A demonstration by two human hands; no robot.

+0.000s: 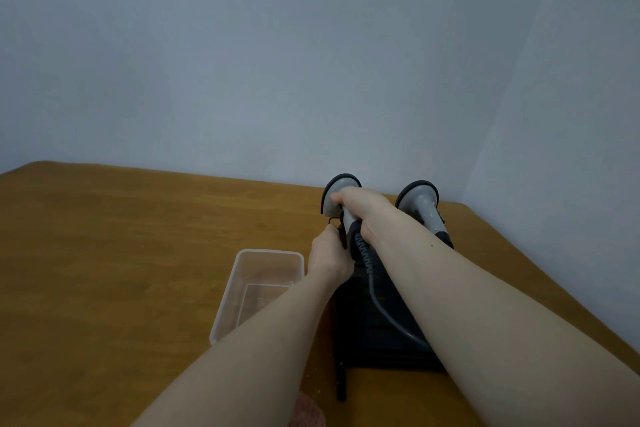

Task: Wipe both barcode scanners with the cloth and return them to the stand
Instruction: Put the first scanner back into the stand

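At the far edge of a wood-grain tabletop (121, 253), a person's right hand (363, 210) curls around the smooth grey handle of a barcode scanner (337, 191), its rounded, dark-rimmed head upright in a black stand (374, 322). The left hand (329, 255) pinches the stand's thin upper edge just below. A second scanner (420, 201) of the same shape sits beside it. A coiled black cable (365, 253) trails down. A clear rectangular plastic container (256, 288) lies left of the stand.
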